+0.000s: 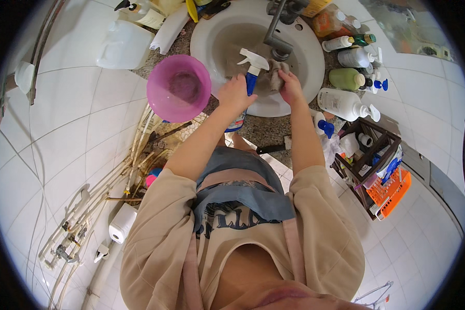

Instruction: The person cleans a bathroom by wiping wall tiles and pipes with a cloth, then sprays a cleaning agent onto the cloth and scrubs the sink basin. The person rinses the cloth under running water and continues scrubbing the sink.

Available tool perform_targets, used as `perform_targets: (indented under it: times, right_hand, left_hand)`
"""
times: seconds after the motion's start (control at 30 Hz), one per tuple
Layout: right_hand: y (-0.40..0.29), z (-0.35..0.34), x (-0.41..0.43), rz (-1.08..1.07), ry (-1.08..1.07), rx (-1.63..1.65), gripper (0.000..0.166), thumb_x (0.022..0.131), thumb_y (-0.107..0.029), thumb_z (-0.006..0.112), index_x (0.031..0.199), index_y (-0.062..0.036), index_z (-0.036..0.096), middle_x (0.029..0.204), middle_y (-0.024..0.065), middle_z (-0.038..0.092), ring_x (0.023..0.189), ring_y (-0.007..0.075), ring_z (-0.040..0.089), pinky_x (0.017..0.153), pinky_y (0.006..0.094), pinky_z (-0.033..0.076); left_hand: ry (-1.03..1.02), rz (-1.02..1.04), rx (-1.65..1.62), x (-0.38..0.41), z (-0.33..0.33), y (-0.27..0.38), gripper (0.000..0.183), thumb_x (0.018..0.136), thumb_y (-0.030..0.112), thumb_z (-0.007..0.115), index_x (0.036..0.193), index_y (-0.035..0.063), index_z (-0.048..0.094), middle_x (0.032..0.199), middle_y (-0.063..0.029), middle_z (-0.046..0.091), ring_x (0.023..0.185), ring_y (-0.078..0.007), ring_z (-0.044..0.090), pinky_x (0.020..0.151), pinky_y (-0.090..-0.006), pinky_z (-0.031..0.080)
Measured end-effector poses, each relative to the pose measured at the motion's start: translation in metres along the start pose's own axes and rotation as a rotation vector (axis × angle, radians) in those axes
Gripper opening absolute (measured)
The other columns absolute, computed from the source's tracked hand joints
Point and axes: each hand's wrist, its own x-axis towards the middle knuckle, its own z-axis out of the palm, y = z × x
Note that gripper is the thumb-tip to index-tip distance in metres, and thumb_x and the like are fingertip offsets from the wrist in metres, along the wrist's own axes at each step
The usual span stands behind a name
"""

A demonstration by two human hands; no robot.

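My left hand (236, 94) is closed around a blue spray bottle (250, 82) with a white trigger head, held over the near left rim of the sink. The bottle's lower part shows beneath my wrist. A wet grey-brown cloth (273, 77) is gripped in my right hand (290, 87), over the right part of the basin. Around both hands lies the white oval washbasin (201, 50), which holds murky water. A dark grey faucet (273, 33) reaches over it from the far side. Left of my left hand stands a translucent pink plastic bowl (157, 91) with a little liquid inside.
Pump bottles and other bottles (339, 102) line the counter's right side. A translucent jug (126, 46) stands at the far left. A black-handled tool (271, 148) lies at the near counter edge. At the right are a dark rack (366, 155) and an orange basket (397, 193); pipes run along the left wall.
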Motion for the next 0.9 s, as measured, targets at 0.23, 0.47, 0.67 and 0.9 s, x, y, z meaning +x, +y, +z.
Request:
perform_targets:
  times: [0.23, 0.47, 0.67, 0.9]
  right_hand:
    - [-0.019, 0.046, -0.027, -0.008, 0.086, 0.054, 0.040, 0.095, -0.034, 0.053, 0.123, -0.0053, 0.052, 0.118, 0.0047, 0.059, 0.105, 0.0191, 0.056, 0.088, 0.0332, 0.044]
    - [-0.003, 0.069, -0.013, -0.434, 0.274, -0.748, 0.041, 0.094, -0.036, 0.052, 0.104, 0.0032, 0.059, 0.096, 0.0121, 0.065, 0.089, 0.0208, 0.057, 0.081, 0.0325, 0.043]
    - [0.014, 0.050, -0.017, -0.341, 0.153, -0.149, 0.038, 0.098, -0.033, 0.046, 0.117, -0.0012, 0.056, 0.109, 0.0096, 0.062, 0.099, 0.0235, 0.058, 0.085, 0.0358, 0.045]
    - [0.013, 0.082, -0.058, -0.030, -0.057, 0.358, 0.047, 0.099, -0.036, 0.043, 0.136, -0.0056, 0.039, 0.131, 0.0072, 0.049, 0.120, 0.0202, 0.047, 0.101, 0.0336, 0.037]
  left_hand:
    - [-0.070, 0.028, 0.093, 0.008, 0.018, 0.011, 0.049, 0.067, 0.031, 0.074, 0.098, 0.0020, 0.051, 0.081, -0.0153, 0.066, 0.077, -0.0345, 0.064, 0.070, -0.0437, 0.051]
    - [-0.154, -0.007, -0.018, 0.013, 0.024, 0.008, 0.051, 0.065, 0.034, 0.074, 0.097, 0.0016, 0.051, 0.084, -0.0182, 0.066, 0.082, -0.0360, 0.064, 0.072, -0.0445, 0.051]
    - [-0.194, -0.044, -0.163, 0.016, 0.016, 0.003, 0.052, 0.065, 0.035, 0.072, 0.097, 0.0005, 0.051, 0.089, -0.0198, 0.066, 0.086, -0.0377, 0.064, 0.075, -0.0456, 0.050]
    - [-0.025, -0.035, 0.058, 0.024, 0.007, 0.017, 0.037, 0.067, 0.016, 0.068, 0.096, 0.0005, 0.052, 0.083, -0.0197, 0.066, 0.083, -0.0353, 0.065, 0.071, -0.0444, 0.052]
